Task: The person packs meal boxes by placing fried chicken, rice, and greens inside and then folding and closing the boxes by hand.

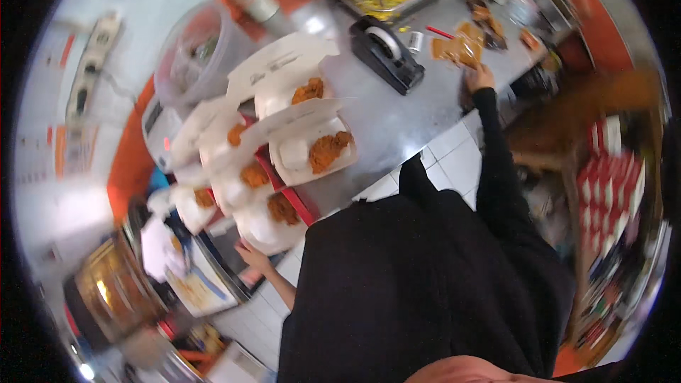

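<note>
My right hand [480,78] is at the counter's right part, its fingers on clear packets of brown sauce [464,45]; whether they grip one is blurred. My left hand [252,256] is low at the left, beside the nearest open paper box [266,231], its fingers near the box's lower edge; a grip cannot be made out. Several open white boxes hold fried chicken pieces [330,151] and white wrapped lumps. Some stand on a red tray [298,207]. A black tape dispenser [385,53] sits between the boxes and the packets.
A steel pan [391,10] of yellow food with a spoon stands at the back. A translucent bucket [186,53] is behind the boxes. A red pen [440,32] lies by the packets. Shelves [574,213] stand at right, and a glass-fronted warmer [114,287] at lower left.
</note>
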The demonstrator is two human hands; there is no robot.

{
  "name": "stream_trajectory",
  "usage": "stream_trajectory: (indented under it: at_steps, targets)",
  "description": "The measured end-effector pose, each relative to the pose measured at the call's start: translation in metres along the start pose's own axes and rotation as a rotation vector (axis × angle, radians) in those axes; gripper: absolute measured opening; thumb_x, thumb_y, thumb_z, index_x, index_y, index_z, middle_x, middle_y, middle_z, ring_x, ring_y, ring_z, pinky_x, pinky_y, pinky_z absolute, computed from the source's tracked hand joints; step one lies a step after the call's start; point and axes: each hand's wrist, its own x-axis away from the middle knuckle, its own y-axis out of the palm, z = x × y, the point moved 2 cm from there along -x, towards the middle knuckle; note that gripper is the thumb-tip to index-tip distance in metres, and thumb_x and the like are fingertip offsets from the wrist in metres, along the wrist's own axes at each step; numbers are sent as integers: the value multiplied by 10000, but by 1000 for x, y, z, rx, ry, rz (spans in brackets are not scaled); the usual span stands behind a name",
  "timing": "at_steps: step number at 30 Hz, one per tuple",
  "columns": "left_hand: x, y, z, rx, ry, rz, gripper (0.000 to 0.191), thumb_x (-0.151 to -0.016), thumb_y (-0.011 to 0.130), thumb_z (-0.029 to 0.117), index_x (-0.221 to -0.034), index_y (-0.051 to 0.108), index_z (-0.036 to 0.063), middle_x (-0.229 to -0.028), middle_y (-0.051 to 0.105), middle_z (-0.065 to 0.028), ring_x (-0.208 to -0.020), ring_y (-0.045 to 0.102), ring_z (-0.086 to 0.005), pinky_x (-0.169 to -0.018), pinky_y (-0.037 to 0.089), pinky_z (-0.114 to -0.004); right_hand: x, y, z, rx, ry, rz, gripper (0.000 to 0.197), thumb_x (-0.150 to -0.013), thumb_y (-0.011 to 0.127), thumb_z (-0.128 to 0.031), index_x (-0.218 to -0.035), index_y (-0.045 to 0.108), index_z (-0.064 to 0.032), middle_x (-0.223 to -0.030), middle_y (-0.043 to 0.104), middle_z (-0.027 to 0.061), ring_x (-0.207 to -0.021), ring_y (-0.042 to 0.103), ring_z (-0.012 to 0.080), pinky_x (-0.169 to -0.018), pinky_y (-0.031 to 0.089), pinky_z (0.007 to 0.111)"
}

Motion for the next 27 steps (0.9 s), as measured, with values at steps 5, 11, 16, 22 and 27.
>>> stream_trajectory:
  at_steps: [5, 11, 16, 22, 27]
  targets:
    - [50, -12, 65, -124, -132, 570, 280, -833, 449, 173, -981, 471, -64, -941, 514, -185, -852, 492, -275, -766, 388, -342, -43, 16, 23, -158, -304, -145, 149, -745, 515, -161, -872, 553, -93, -835, 562, 132, -786, 526, 322, -692, 430, 388]
    - [145, 18, 154, 30, -177, 596, 186, -822, 462, 123, -928, 492, -27, -828, 518, -110, -760, 483, -214, -703, 397, -308, -84, -92, -63, -650, -393, -157, 158, -796, 502, -178, -864, 534, -39, -748, 582, 108, -695, 572, 221, -605, 450, 308]
    - [195, 65, 191, 342, -337, 448, 200, -829, 434, 124, -1000, 463, 25, -844, 517, -68, -702, 506, -133, -518, 446, -230, -73, -90, -222, -1010, -736, -548, 110, -806, 505, -101, -849, 516, -1, -764, 567, 68, -728, 528, 77, -655, 421, 216]
    - [205, 93, 231, 511, -312, 382, 166, -838, 425, 112, -977, 467, 32, -811, 513, -47, -675, 495, -113, -526, 427, -219, -45, -46, -377, -678, -927, -282, 197, -763, 544, -213, -895, 530, -67, -670, 600, 94, -631, 611, 202, -568, 476, 285]
    - [190, 108, 241, 611, -220, 277, 134, -847, 433, 123, -936, 475, 32, -795, 520, -48, -665, 499, -105, -507, 416, -206, -43, -58, -329, -994, -935, -338, 221, -777, 535, -173, -964, 530, -56, -760, 614, 91, -647, 616, 176, -586, 480, 255]
